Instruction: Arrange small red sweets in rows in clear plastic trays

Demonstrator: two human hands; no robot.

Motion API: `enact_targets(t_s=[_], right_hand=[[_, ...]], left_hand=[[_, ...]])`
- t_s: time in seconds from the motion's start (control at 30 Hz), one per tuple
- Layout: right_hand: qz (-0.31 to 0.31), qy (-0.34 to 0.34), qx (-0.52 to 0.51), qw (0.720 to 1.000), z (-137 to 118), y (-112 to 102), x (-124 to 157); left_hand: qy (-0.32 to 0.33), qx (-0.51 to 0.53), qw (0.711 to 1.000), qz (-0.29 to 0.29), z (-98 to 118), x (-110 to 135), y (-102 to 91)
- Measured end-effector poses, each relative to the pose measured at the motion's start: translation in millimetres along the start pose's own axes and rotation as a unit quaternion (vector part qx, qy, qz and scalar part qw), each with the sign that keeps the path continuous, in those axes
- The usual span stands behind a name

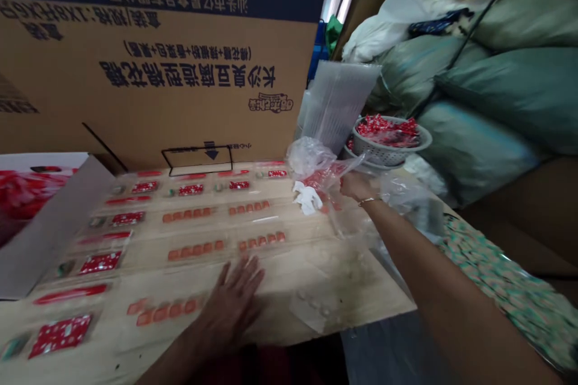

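Note:
My left hand [231,307] lies flat with spread fingers on a clear plastic blister sheet [194,252], just below a row of orange-red pieces [165,311]. The sheet covers a pale wooden board [343,289] and holds rows of these pieces and red-and-white packets [61,335]. At the far side, my right hand [356,186], with a metal bracelet on its wrist, is among crumpled clear plastic bag [311,159]. Its fingers are hidden by the plastic. A crumpled white scrap [307,198] lies left of that hand.
A white plastic colander [383,153] of red wrapped sweets stands beyond my right hand, beside a stack of clear plastic trays [336,102]. A large printed cardboard box [158,54] rises behind the board. Green sacks [487,144] are piled right, and an open box [45,210] sits left.

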State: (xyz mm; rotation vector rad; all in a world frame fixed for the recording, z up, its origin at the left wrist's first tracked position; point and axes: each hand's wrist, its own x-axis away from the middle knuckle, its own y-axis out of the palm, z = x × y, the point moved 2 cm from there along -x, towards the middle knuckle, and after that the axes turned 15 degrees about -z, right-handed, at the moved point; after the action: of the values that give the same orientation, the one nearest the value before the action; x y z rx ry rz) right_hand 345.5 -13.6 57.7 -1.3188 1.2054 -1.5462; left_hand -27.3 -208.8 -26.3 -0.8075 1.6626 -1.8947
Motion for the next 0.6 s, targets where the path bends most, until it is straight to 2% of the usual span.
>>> enact_targets(t_s=[0.07, 0.17, 0.23, 0.37, 0.43, 0.5, 0.6], right_hand=[[0.004, 0.004, 0.013, 1.000, 6.7, 1.9, 14.7], [0.027, -0.004, 0.015, 1.000, 9.5, 7.8, 33.1], [0.044, -0.008, 0.006, 0.999, 9.3, 11.4, 38.5], [0.076, -0.018, -0.032, 0.996, 8.9, 8.1, 39.9], [0.093, -0.035, -0.057, 0.993, 5.6, 3.9, 46.2], [0.106, -0.063, -0.076, 0.989, -4.6, 5.8, 62.2], [0.099, -0.143, -0.112, 0.978, -40.1, 31.5, 106.0]], left_hand=[[0.039, 0.030, 0.998, -0.033, 7.3, -31.6, -1.2], [0.037, 0.059, 0.997, -0.015, 11.8, -61.6, -6.2], [0.060, 0.082, 0.995, -0.006, 21.7, -75.3, -12.7], [0.159, 0.144, 0.973, -0.090, 57.8, -96.5, -22.5], [0.160, 0.164, 0.966, -0.120, 68.7, -99.8, -23.4], [0.149, 0.175, 0.964, -0.131, 69.6, -94.0, -21.8], [0.127, 0.192, 0.965, -0.130, 56.0, -68.4, -17.6]])
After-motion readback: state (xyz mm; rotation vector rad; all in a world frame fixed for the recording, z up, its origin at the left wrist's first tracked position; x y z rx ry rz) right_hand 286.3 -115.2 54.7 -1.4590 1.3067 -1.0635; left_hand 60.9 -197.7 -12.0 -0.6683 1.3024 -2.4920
